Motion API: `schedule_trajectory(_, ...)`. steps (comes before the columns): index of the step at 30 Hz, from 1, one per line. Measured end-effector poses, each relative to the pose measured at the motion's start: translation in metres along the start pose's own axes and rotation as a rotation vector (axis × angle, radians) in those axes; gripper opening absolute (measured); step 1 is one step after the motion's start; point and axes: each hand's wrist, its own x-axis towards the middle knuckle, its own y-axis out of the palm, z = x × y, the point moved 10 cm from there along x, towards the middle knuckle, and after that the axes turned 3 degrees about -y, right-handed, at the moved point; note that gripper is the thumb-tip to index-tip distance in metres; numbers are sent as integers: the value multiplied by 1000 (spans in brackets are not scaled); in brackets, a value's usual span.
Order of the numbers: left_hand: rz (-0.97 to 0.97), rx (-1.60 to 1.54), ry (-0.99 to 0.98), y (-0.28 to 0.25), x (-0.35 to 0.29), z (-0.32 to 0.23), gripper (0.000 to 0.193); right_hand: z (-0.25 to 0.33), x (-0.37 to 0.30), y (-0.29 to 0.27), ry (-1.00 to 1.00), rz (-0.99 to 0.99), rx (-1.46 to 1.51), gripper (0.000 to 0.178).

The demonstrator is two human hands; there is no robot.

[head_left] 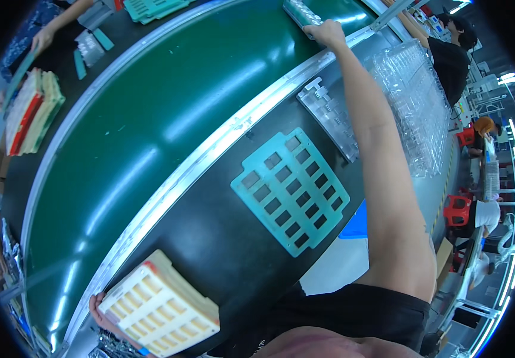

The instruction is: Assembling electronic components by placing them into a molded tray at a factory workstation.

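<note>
My left hand (103, 317) is at the lower left, its fingers curled round the edge of a thick stack of cream slotted plates (162, 304). The stack tilts above the near end of the dark worktop. My right arm stretches far forward, and my right hand (328, 34) is closed on the near end of a narrow, shiny piece with a green edge (300, 13) over the green conveyor belt (210, 83). Between my arms, a teal plate with rows of square openings (292, 190) lies flat on the worktop. Past it rests a grey metal fixture (330, 116).
Clear plastic trays (412, 107) are piled right of my right arm. A metal rail (210, 156) borders the belt. Across it, another person's hand (44, 39) is near a stack of red, cream and green plates (34, 113). A blue bin (354, 223) sits below the worktop edge.
</note>
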Motion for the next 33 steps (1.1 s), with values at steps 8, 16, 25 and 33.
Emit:
schedule_trajectory(8, -159, 482, 417, 32, -1, -35, 21, 109, -174, -125, -373, -174, -9, 66)
schedule_trajectory(16, -340, 293, 629, 45, -143, -140, 23, 132, -492, -168, -596, -156, 328, 59)
schedule_trajectory(25, 670, 149, 380, 208, -301, -62, 17, 101, -672, -118, -326, -173, 373, 66)
schedule_trajectory(33, 622, 210, -44, 266, -274, 19, 37, 78, -666, -84, -429, 588, 1124, 48)
